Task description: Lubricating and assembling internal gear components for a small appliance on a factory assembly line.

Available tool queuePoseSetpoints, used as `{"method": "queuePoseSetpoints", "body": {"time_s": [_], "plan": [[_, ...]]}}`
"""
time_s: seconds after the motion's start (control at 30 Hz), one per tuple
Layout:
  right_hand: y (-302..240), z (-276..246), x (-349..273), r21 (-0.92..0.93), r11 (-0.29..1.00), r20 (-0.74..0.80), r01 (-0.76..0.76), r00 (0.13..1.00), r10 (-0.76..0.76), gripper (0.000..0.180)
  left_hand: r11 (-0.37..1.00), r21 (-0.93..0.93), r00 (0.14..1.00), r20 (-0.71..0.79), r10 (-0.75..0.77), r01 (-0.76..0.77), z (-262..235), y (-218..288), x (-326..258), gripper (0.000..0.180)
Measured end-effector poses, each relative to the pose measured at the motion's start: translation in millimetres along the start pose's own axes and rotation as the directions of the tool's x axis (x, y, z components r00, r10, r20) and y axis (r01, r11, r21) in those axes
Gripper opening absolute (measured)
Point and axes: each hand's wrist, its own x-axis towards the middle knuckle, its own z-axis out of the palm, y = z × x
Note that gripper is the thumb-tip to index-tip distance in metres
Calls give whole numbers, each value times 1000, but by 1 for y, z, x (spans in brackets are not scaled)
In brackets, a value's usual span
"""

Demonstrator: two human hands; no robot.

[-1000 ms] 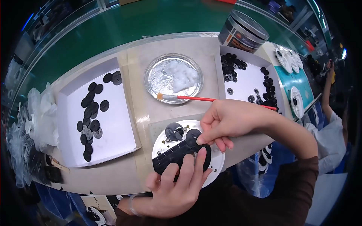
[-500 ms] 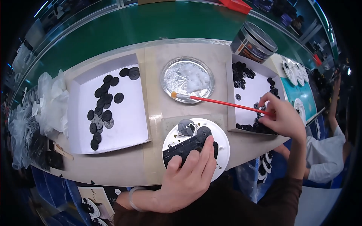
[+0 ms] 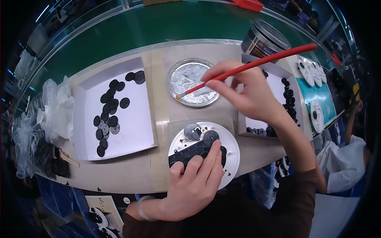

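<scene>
My right hand [image 3: 246,89] pinches the red handle of a paintbrush [image 3: 262,60]. Its bristle tip lies at the lower left rim of a round, shallow metal dish [image 3: 174,75] holding white grease [image 3: 195,74]; my fingers partly cover the dish. Below it, my left hand [image 3: 194,182] curls over a black plastic housing [image 3: 186,154] on a white round base [image 3: 232,158]. One fingertip touches a dark gear [image 3: 211,137] at the housing's upper end. A grey disc [image 3: 192,131] sits beside that gear, and another toothed gear [image 3: 223,154] shows partly behind my fingers.
At left, a white tray [image 3: 139,119] holds several black gears [image 3: 113,104]. Small black parts [image 3: 289,95] lie in a right-hand box [image 3: 299,119], partly behind my forearm. A tub [image 3: 266,37] stands behind it. Clear bags [image 3: 55,107] lie far left; another person's sleeve [image 3: 343,160] shows at right.
My right hand has moved left and up from the right-hand box, and the brush handle now slants upward. The bristles stay near the dish rim. My left hand keeps its place on the housing.
</scene>
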Motion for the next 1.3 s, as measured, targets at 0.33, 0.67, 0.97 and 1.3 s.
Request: {"method": "queuePoseSetpoints", "body": {"time_s": [0.33, 0.67, 0.97, 1.3], "plan": [[12, -2, -13, -102, 992, 48, 68, 997, -63, 8, 999, 36, 999, -36, -5, 7, 3, 2, -1, 36], [18, -4, -13, 111, 994, -105, 19, 994, -7, 12, 998, 60, 999, -36, -20, 23, 2, 4, -1, 35], [29, -7, -25, 423, 906, -218, -11, 969, 113, 14, 998, 61, 999, -34, -23, 25, 1, 5, -1, 35], [23, -3, -38, 308, 950, -203, 50, 979, 14, 12, 998, 50, 999, -14, -33, 34, -1, 6, 1, 35]]}}
